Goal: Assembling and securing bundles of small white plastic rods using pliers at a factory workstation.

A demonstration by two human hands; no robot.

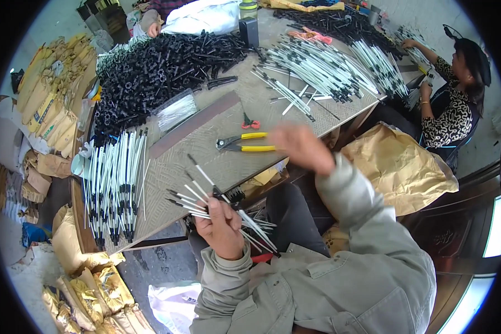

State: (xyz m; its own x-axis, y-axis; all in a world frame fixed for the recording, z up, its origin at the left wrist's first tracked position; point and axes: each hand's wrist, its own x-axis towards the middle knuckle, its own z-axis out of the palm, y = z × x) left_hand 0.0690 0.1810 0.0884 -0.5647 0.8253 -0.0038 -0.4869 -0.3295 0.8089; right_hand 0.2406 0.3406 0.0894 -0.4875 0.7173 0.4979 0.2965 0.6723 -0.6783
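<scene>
My left hand (222, 225), its fingers closed, holds a fanned bunch of thin white rods with black ends (193, 195) over the table's near edge. One thicker rod with a black fitting lies across the bunch. Over the table to the right, my right hand (300, 147) is smeared by motion, so its fingers do not show clearly. Beside it lie pliers with yellow handles (256, 148), partly spread, their jaws pointing left. Whether the hand touches the handle ends is unclear. A small red-handled tool (250, 124) rests just beyond the pliers.
A large heap of black plastic parts (167, 67) covers the table's far left. Rod bundles stand at the left (111, 183) and lie at the right (317, 67). A flat brown strip (197, 122) lies beside a clear bag of thin white strips (177, 114). A co-worker (451, 94) sits at the right.
</scene>
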